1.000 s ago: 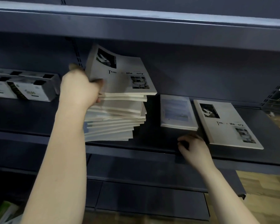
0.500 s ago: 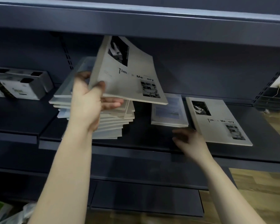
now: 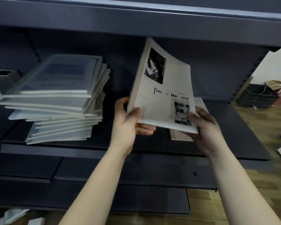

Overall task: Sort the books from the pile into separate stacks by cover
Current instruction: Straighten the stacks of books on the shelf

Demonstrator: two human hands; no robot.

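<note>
Shop/storeroom, metal gondola shelving (image 3: 136,148), stacked books (image 3: 58,101)

Dim, shadowed shelving (image 3: 136,148), brighter floor (image 3: 266,120) at right, motion-blurred book pile (image 3: 58,101), wide-angle bowing at edges.

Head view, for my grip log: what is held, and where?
The Time & Memory book: left hand grips its lower left corner, right hand holds its lower right corner.
</note>
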